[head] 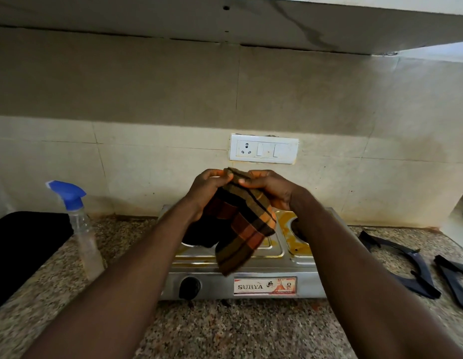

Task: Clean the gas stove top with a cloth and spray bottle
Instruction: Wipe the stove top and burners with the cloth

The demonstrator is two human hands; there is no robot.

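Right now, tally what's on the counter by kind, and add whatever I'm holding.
Stove: 1
Spray bottle: 1
Grates: 2
Black flat item: 1
Cloth, gripped by left hand and right hand: 1
Total: 6

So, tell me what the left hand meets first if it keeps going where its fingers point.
The left hand, which pinches the cloth, would likely meet the right hand first, close across the cloth's top edge; depth is unclear.
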